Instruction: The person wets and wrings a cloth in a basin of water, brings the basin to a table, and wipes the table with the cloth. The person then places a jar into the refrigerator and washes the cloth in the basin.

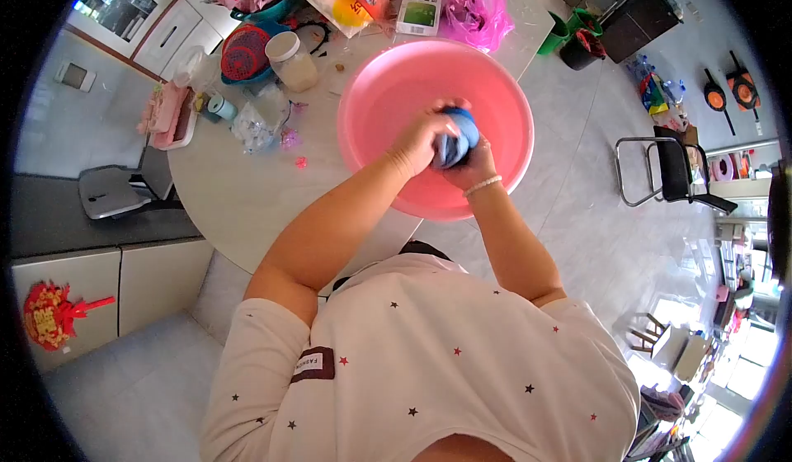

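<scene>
A bunched blue cloth (456,139) is held between both hands over a large pink basin (359,91) on the table. My left hand (422,139) wraps round the cloth from the left and top, its fingers curled and slightly blurred. From below and the right, my right hand (477,165) grips the same bundle; most of its fingers are hidden behind the cloth. A pale beaded bracelet circles my right wrist. Whether water lies in the basin I cannot tell.
Left of the basin on the table (247,190) stand a white-lidded jar (293,62), a red basket (245,52) and a clear plastic bag (260,122). Behind it lie a pink bag (478,15) and a green-and-white box (419,12). A black chair (675,165) stands on the right.
</scene>
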`<state>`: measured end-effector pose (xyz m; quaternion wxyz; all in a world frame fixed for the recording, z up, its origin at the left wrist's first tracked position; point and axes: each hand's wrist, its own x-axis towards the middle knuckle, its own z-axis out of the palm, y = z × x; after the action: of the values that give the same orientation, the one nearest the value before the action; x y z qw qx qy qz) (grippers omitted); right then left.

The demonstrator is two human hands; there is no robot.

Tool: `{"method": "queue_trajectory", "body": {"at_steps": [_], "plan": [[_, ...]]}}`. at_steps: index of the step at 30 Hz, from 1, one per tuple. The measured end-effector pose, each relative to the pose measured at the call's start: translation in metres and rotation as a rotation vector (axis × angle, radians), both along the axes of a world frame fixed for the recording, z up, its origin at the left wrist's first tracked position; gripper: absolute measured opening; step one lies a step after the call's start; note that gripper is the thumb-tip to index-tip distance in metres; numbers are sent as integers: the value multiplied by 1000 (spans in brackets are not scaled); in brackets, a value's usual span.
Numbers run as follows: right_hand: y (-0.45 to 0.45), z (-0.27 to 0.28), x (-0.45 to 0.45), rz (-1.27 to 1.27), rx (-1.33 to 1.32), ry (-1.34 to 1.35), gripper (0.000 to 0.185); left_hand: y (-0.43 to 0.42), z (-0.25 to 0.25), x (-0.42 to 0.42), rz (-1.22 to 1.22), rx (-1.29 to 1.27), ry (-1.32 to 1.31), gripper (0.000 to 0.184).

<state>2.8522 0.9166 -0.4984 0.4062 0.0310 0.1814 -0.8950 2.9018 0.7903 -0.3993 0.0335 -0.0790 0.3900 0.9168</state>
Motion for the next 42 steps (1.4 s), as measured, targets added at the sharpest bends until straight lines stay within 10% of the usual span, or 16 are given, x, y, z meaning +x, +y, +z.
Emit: {"method": "queue_trajectory", "body": {"at_steps": [3, 6, 9, 19, 28, 31, 42], "plan": [[-12, -20, -8, -144, 358, 258, 39, 3, -7, -1, 343, -244, -102, 30], [-30, 40, 16, -405, 473, 34, 30, -9, -31, -3, 219, -242, -385, 33], [-40, 55, 30, -484, 1134, 631, 9, -18, -39, 8, -115, 207, -391, 31], [-33, 108, 42, -532, 863, 2248, 20, -23, -34, -20, -303, -288, -386, 37], [-27, 130, 26, -407, 901, 2130, 30, -45, -28, -13, -43, -784, -283, 40], [-29, 128, 22, -329, 816, 1718, 45, -87, 9, 29, 104, -878, -115, 42], [-101, 183, 107, 77, 522, 1524, 24, -205, 143, 249, 448, -2138, 60, 14]]}}
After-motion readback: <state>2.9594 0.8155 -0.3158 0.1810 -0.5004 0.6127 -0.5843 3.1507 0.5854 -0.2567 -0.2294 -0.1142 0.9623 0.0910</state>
